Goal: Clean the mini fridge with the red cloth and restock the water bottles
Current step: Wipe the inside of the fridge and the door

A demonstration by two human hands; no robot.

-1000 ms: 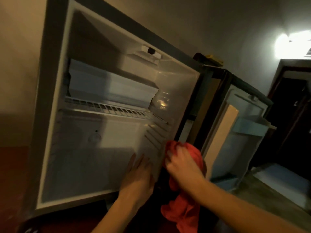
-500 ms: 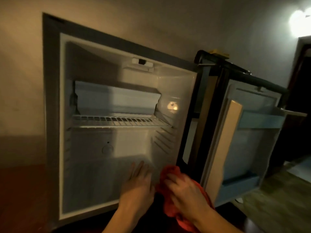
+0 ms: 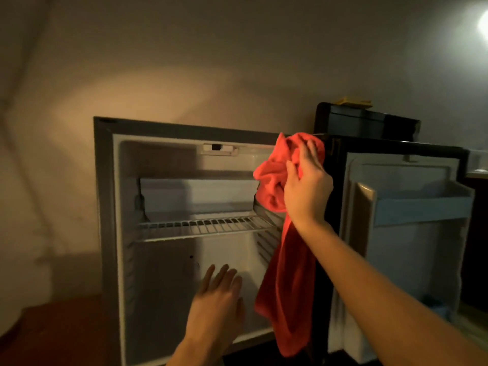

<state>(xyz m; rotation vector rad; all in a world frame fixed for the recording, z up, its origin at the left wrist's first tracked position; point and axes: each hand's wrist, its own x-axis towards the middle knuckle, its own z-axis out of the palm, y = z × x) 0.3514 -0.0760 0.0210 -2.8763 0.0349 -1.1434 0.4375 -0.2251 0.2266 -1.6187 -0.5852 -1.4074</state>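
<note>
The mini fridge [image 3: 105, 207] stands open, its white inside bare except for a wire shelf [image 3: 206, 227]. Its door [image 3: 412, 233] swings out to the right. My right hand [image 3: 307, 188] grips the red cloth [image 3: 274, 180] against the fridge's upper right front edge; the cloth's long tail hangs down past the lower compartment. My left hand [image 3: 219, 302] reaches into the lower compartment with straight fingers, flat near the floor of the fridge. No water bottles are in view.
A dark box [image 3: 369, 122] with a yellow item on top sits on the fridge's top at the back right. A door shelf [image 3: 422, 204] juts from the open door. A reddish wooden surface [image 3: 52, 328] lies at lower left. A bright lamp [image 3: 483, 25] glares at top right.
My right hand has lifted the red cloth from the fridge's lower right edge up to the upper right corner. The left hand stays in the lower compartment. The camera has pulled back.
</note>
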